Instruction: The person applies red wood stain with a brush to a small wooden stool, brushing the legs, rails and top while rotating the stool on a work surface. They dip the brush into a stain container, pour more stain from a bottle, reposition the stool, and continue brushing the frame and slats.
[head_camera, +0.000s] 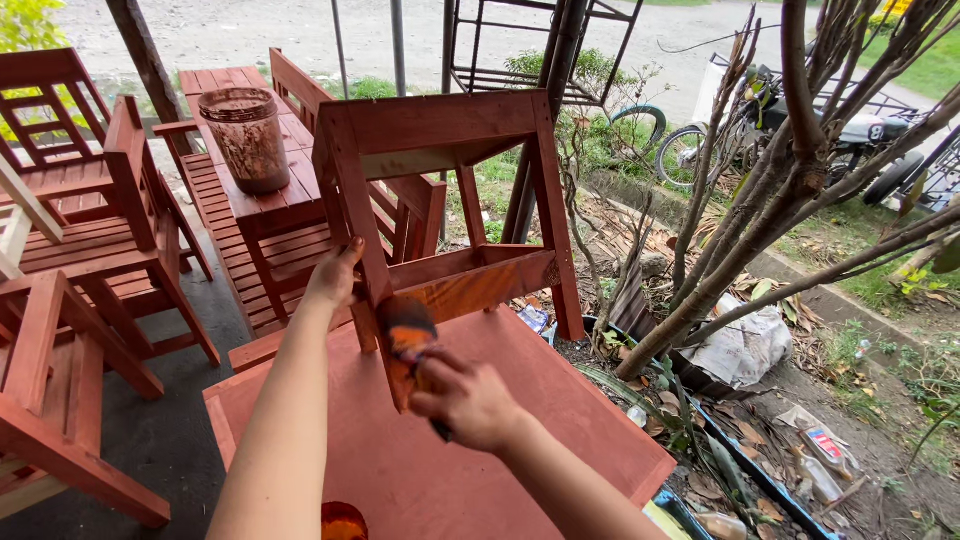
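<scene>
A small reddish-brown wooden stool (440, 130) lies tipped on its side on a flat red-brown board (560, 400). My left hand (335, 275) grips one of its legs near the middle. My right hand (468, 400) is shut on a stain-soaked brush (405, 335), whose dark orange head presses against the lower part of that same leg. The lower crossbar (480, 285) looks wet and glossy orange. An orange-stained container rim (343, 520) shows at the bottom edge, beneath my left forearm.
Stained wooden chairs (90, 230) stand to the left, a slatted bench (260, 230) behind the stool carries a clear plastic jar (248, 138). To the right are bare tree branches (780, 200), littered soil and a parked motorbike (850, 130).
</scene>
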